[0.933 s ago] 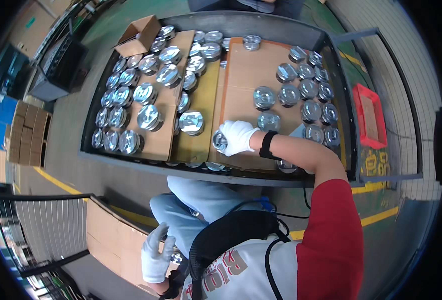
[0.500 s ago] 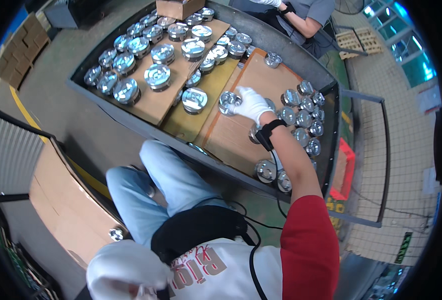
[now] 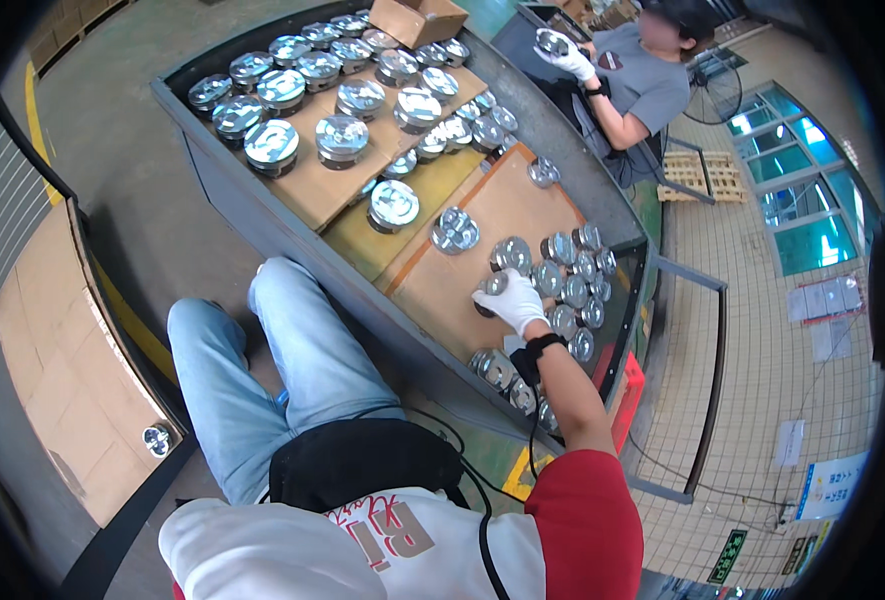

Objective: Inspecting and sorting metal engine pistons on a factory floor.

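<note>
My right hand (image 3: 515, 303), in a white glove, is closed around a shiny metal piston (image 3: 494, 282) on the right part of a large bin. Just beyond it stands another piston (image 3: 510, 254), and a piston with its crown up (image 3: 454, 230) sits farther left on the cardboard sheet (image 3: 424, 272). To the right of my hand, several pistons (image 3: 574, 291) are grouped along the bin's right wall. My left hand is out of view.
A raised cardboard layer (image 3: 307, 190) at the bin's left carries many pistons. An open carton (image 3: 417, 20) rests at its far end. One piston (image 3: 157, 440) lies on a cardboard-topped surface at left. Beyond the bin, a person (image 3: 637, 85) holds a piston.
My right hand has left the piston on the middle of the cardboard and moved right and nearer, onto another piston. The view has shifted, bringing more of the person opposite into sight.
</note>
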A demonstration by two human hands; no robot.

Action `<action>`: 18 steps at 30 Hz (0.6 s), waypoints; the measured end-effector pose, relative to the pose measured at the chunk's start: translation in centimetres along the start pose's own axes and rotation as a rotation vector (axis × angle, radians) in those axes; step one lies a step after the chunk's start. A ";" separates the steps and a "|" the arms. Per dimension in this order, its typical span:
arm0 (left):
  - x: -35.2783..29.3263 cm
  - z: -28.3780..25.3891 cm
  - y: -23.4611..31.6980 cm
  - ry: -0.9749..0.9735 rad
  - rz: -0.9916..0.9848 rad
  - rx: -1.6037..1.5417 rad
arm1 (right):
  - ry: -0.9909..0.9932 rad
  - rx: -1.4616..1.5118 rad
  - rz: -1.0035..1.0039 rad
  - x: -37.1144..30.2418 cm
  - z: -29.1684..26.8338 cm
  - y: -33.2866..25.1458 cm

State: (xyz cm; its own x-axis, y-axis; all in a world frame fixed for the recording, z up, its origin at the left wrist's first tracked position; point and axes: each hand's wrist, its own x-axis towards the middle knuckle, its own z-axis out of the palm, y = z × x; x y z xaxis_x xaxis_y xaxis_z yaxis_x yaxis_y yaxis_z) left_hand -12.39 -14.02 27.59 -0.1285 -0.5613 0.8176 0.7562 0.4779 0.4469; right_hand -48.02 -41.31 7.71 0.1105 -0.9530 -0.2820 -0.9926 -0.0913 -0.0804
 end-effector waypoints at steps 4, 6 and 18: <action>-0.6 1.6 -0.5 0.065 0.141 0.129 | -0.329 1.679 0.178 0.2 -2.6 -1.0; -0.1 1.5 0.1 0.068 0.199 0.134 | -0.552 1.934 -0.012 -2.4 -6.7 -6.1; -5.4 -1.6 2.1 0.626 -0.544 0.796 | -1.103 2.158 -0.057 -10.2 -11.1 -24.5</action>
State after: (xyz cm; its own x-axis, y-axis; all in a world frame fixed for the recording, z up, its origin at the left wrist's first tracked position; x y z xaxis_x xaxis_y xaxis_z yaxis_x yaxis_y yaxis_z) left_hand -9.06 -11.08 23.59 0.1961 -0.9551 0.2220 0.0503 0.2359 0.9705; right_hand -25.40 -32.56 23.18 0.8041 -0.4640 -0.3716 0.3417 0.8723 -0.3498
